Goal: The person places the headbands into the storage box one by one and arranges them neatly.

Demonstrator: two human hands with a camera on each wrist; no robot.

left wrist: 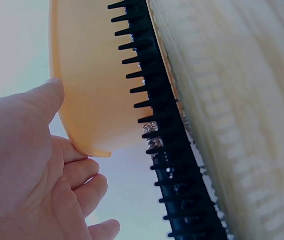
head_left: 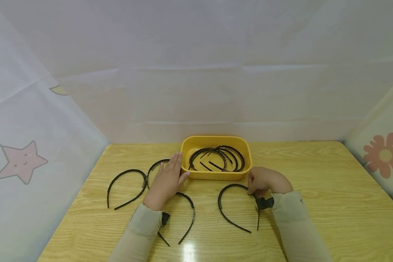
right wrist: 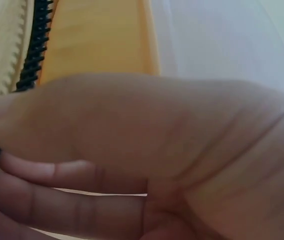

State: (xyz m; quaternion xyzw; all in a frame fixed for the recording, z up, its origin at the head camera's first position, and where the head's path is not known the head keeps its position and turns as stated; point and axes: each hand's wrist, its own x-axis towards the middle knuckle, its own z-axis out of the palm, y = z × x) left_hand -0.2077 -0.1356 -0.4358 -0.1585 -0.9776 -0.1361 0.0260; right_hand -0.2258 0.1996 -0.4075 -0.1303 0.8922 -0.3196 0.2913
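A yellow plastic bin (head_left: 216,175) stands at the back of the table, with several black toothed headbands (head_left: 241,161) inside. My left hand (head_left: 166,182) rests against the bin's left side, fingers straight and thumb at its front corner. In the left wrist view, a headband's teeth (left wrist: 157,100) cross in front of the bin. To the right, my right hand (head_left: 265,181) pinches a black headband (head_left: 219,202) near its top right, between thumb and fingers. That headband lies in front of the bin, its two ends toward me. The right wrist view shows the thumb (right wrist: 91,120) covering much of it.
More headbands lie left of the bin: one at the far left (head_left: 131,170), one partly behind the left hand (head_left: 148,176), and one under the left forearm (head_left: 193,209). A white sheet (head_left: 196,91) hangs behind the wooden table (head_left: 321,182).
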